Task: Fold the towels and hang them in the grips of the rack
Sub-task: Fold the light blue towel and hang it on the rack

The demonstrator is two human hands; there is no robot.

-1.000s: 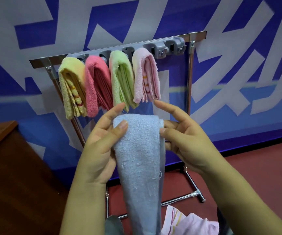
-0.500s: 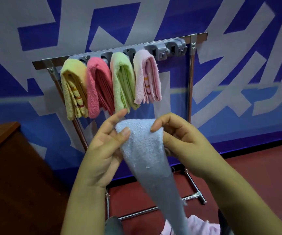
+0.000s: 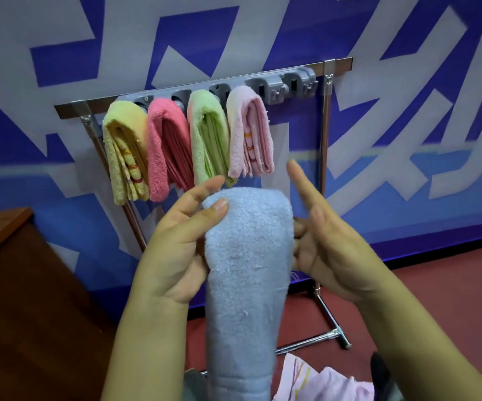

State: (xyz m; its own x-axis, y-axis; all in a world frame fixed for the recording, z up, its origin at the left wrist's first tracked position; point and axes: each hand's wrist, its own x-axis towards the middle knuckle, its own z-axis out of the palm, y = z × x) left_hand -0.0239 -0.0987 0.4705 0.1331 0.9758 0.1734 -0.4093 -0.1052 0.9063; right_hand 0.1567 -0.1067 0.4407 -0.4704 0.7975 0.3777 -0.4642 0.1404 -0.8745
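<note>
The left hand (image 3: 176,244) pinches the folded blue towel (image 3: 248,270) just below the rack (image 3: 205,88), where four towels hang. The right hand (image 3: 329,244) touches its other side, forefinger straight.

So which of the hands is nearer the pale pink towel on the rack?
Right. The right hand has its forefinger just below-right of the pale pink towel; the left hand sits lower-left, under the green one.

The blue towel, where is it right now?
The blue towel hangs mid-frame between the left hand and right hand, just below the light pink towel.
</note>
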